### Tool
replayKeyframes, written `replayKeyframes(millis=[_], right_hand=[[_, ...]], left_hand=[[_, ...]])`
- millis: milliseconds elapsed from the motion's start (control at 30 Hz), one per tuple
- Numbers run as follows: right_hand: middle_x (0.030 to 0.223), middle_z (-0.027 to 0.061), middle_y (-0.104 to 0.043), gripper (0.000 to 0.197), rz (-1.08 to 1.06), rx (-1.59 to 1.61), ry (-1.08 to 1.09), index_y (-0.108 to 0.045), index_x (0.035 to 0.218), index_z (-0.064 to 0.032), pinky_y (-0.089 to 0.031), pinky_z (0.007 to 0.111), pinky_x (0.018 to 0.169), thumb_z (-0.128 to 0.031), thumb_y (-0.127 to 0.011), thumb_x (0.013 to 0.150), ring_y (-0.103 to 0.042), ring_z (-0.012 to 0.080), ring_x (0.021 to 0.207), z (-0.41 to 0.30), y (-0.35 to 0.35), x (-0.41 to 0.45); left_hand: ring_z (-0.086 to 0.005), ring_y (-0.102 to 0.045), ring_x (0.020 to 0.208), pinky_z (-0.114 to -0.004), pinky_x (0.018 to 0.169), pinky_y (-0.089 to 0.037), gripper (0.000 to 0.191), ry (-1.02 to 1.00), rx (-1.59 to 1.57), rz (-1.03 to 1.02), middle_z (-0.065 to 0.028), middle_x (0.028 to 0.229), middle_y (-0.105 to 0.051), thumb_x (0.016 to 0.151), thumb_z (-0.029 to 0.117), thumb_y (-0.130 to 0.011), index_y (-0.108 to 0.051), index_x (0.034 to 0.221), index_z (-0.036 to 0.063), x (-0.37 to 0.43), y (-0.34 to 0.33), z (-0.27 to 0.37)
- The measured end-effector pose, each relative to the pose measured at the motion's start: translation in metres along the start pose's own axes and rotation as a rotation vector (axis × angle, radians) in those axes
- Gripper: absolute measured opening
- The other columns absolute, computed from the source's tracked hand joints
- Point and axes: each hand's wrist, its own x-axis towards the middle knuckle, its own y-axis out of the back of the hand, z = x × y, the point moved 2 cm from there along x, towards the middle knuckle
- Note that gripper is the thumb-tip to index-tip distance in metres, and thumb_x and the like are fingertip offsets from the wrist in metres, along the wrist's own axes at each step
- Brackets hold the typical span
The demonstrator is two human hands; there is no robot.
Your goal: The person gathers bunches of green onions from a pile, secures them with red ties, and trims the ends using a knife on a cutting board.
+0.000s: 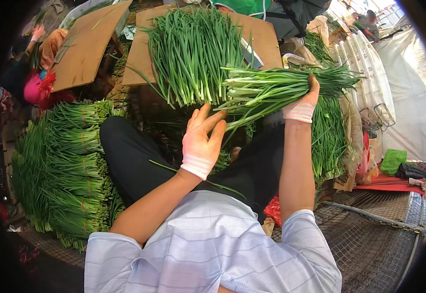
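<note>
My right hand [303, 100], in an orange-coated work glove, grips a loose bunch of chives [268, 86]. The bunch lies sideways, its pale stem ends pointing left and its green tips right. My left hand [202, 143], gloved alike, is held just left of and below those stem ends, fingers apart and with nothing in it. Whether its fingertips touch the lowest stems I cannot tell. Beyond both hands, a broad layer of chives [194, 55] rests on a brown board [262, 34], stems towards me. A flat metal piece [251, 55] sticks out partly from under the layer.
Bundles of chives tied with red bands [82, 168] are stacked by my left knee. More loose chives [326, 135] lie to my right. A second board [92, 44] stands at upper left, near another person's hand [37, 32]. White ribbed containers [367, 73] bearing writing are at right.
</note>
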Motion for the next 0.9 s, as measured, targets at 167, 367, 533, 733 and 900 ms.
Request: replayKeyframes(millis=[167, 367, 533, 733, 900], right_hand=[[0.098, 0.0145, -0.069, 0.038, -0.040, -0.004, -0.009, -0.064, 0.104, -0.0013, -0.055, 0.047, 0.085, -0.036, -0.057, 0.092, -0.066, 0.0312, 0.088, 0.009, -0.008, -0.016], [0.096, 0.0140, -0.069, 0.033, -0.109, 0.057, -0.032, -0.062, 0.107, -0.0030, -0.055, 0.046, 0.084, -0.032, -0.058, 0.092, -0.066, 0.0307, 0.088, 0.022, -0.007, -0.019], [0.096, 0.0145, -0.069, 0.036, -0.018, -0.015, -0.007, -0.064, 0.104, -0.0034, -0.056, 0.047, 0.084, -0.036, -0.059, 0.090, -0.066, 0.0326, 0.086, 0.026, -0.008, -0.021], [0.108, 0.0167, -0.070, 0.047, 0.185, -0.127, 0.027, -0.066, 0.110, 0.0002, -0.054, 0.048, 0.092, -0.041, -0.053, 0.092, -0.066, 0.0332, 0.097, 0.024, 0.009, -0.005], [0.109, 0.0191, -0.069, 0.046, 0.119, -0.017, -0.028, -0.063, 0.109, -0.0001, -0.053, 0.052, 0.091, -0.041, -0.050, 0.093, -0.065, 0.0363, 0.097, 0.020, 0.017, -0.005]], left_hand=[[-0.0282, -0.049, 0.138, -0.033, 0.110, -0.038, 0.033, 0.079, -0.085, 0.012, -0.0230, 0.146, -0.053, 0.091, 0.013, -0.069, -0.070, 0.121, -0.0004, 0.009, -0.008, -0.006], [-0.0168, -0.059, 0.112, -0.029, 0.099, -0.044, 0.030, 0.238, -0.405, -0.032, -0.0106, 0.128, -0.063, 0.089, 0.008, -0.072, -0.069, 0.116, -0.0051, 0.021, -0.026, -0.016], [-0.0371, -0.040, 0.137, -0.041, 0.116, -0.026, 0.021, -0.001, 0.000, 0.148, -0.0201, 0.149, -0.048, 0.081, 0.016, -0.081, -0.077, 0.099, 0.0052, 0.017, -0.026, 0.002], [-0.0481, -0.026, 0.148, -0.053, 0.122, -0.009, 0.010, -0.310, 0.051, 0.195, -0.0254, 0.153, -0.042, 0.078, 0.012, -0.080, -0.077, 0.088, 0.0098, -0.002, -0.013, 0.035], [-0.0477, -0.026, 0.149, -0.051, 0.121, -0.018, 0.009, -0.302, 0.011, 0.120, -0.0288, 0.152, -0.042, 0.077, 0.004, -0.078, -0.073, 0.085, 0.0052, -0.020, 0.018, 0.037]])
